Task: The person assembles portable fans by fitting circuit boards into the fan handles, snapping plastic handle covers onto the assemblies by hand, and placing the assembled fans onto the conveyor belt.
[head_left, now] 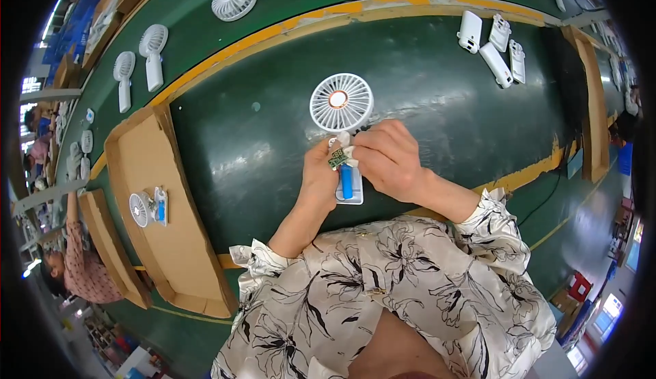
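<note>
A small white handheld fan (342, 102) lies on the green bench in front of me, its round grille facing up. Its handle is uncovered and shows a blue cylindrical battery (347, 183) in a white shell. My left hand (319, 177) is closed around the handle from the left side. Between my hands a small green circuit board (337, 158) stands tilted above the battery. My right hand (389, 160) pinches at the board's right edge, its fingertips covered in something white. Whether those fingers hold a wire or another small part is hidden.
At left, a cardboard tray (198, 270) holds another opened fan (141, 208). Several white handle shells (495, 65) lie at the far right of the bench. Beyond the yellow edge, finished-looking fans (234, 1) rest on a green belt. A co-worker (89, 263) sits at far left.
</note>
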A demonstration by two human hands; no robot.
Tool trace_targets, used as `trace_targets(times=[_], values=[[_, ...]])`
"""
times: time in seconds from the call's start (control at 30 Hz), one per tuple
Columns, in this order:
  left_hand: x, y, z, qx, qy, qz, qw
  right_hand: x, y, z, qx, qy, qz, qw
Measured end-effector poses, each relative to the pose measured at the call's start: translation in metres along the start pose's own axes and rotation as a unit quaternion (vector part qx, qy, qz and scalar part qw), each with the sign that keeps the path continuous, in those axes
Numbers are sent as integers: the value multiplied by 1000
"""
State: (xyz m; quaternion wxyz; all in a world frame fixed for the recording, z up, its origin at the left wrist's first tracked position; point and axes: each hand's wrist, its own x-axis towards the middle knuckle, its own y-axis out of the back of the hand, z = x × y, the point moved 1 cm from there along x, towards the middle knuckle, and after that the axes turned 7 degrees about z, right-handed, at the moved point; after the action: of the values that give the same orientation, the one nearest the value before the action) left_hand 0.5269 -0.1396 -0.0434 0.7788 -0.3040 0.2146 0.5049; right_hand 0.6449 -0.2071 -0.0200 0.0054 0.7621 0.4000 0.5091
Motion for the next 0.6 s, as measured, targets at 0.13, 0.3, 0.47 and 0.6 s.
trace_targets(times=[0.13,0.3,0.47,0.6], values=[[0,1,1,-9,12,-16,1000,4,3,0,-19,25,-18,999],[-1,0,3,-21,10,-15,1000,-5,6,-3,-38,38,-32,998],[-7,-4,8,-84,7,-28,996,-12,5,-4,-64,41,1,997],[-8,-5,9,-94,-8,-27,995,-16,6,-2,-58,30,-8,998]])
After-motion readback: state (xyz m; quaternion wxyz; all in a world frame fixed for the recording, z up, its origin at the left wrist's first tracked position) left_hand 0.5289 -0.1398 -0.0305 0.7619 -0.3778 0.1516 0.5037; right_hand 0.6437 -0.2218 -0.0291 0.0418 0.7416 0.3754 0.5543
